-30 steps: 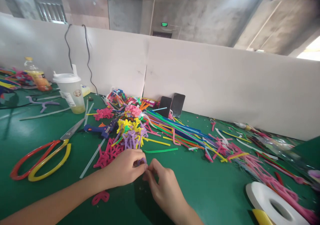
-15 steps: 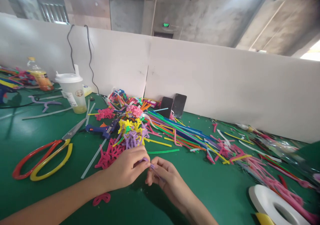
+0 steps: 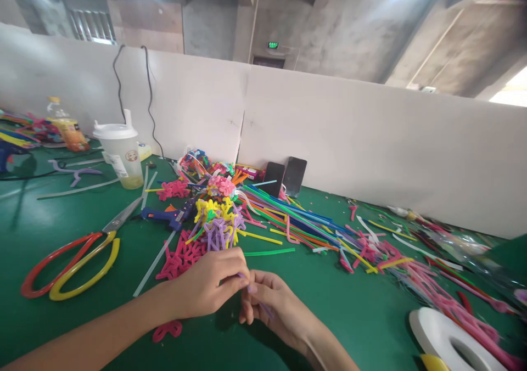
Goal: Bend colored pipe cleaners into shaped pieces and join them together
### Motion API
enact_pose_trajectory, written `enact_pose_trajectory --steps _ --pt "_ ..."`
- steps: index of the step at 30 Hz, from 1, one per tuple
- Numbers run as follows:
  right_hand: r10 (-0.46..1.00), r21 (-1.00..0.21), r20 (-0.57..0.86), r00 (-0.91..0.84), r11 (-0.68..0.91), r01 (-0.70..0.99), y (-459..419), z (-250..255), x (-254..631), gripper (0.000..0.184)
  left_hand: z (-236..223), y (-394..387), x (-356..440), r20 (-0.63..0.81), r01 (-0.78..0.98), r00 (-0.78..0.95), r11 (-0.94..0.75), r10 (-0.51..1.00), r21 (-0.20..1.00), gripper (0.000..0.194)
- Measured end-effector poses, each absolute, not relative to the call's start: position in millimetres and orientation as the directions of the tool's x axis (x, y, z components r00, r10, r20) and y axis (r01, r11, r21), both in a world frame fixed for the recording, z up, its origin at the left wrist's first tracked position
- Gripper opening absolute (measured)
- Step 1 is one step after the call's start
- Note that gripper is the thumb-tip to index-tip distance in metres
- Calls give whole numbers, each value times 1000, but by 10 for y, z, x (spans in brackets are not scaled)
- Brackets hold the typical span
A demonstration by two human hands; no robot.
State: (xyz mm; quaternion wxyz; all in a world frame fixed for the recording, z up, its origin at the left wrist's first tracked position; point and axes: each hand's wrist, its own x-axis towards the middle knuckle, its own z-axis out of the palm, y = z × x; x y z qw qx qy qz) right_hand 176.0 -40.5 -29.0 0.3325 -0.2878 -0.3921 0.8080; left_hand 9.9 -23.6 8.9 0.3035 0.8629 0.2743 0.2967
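Two hands, both yours, meet low at the centre over the green table. Left hand: thumb and forefinger pressed together, pinching a slim purple pipe cleaner. Right hand: thumb against forefinger on the same piece, other fingers curled loosely below. The pipe cleaner runs from your left fingertips across your right fingers; its part inside the left grip is mostly hidden.

Against one second ago: your right hand has rolled open somewhat and lies further right; its fingertips were then bunched close to the left thumb. The purple length along your right fingers shows now; then, only a bit within the left hand did. Pink shapes, the purple-and-yellow cluster, glue gun and scissors lie as before. Same for the pink loop below your left forearm.

Writing: the lidded cup bears a white printed label and a round face emblem; print too small to read. Orange-drink bottle labelled, brand illegible. Magenta box by the phones has blurred marks. Green lit sign beyond the partition: characters unreadable.
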Motion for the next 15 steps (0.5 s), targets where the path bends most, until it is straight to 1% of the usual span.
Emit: enact_pose_trajectory --steps 3,5,7,8,10,11,12,13,15 --pt "745 -864 -215 -631 -447 -232 -394 -262 1791 18 102 -234 95 330 300 702 -683 631 666 24" --pt "770 -927 -206 -604 -351 -131 -396 -230 1798 14 92 -232 96 315 323 713 -692 627 646 24" --pt "834 -987 -158 -529 -156 48 -412 -203 1787 10 59 -230 104 291 374 707 -690 645 620 23" --pt "873 -986 -108 -475 -31 166 -425 -197 1774 10 36 -229 111 278 405 696 -681 662 610 22" --pt "935 -899 44 -351 190 394 -455 -202 1741 11 -10 -226 128 259 462 658 -651 707 602 20" --pt "947 -843 119 -297 254 474 -467 -210 1724 11 -29 -223 136 255 481 639 -635 726 605 19" --pt "951 -808 168 -258 283 517 -475 -218 1709 11 -43 -219 142 255 490 623 -624 739 609 19" --pt "955 -808 178 -236 279 518 -476 -222 1699 11 -52 -215 146 261 490 614 -619 745 614 19" --pt "964 -890 98 -247 196 411 -461 -218 1696 15 -54 -205 141 294 474 613 -639 733 606 19"
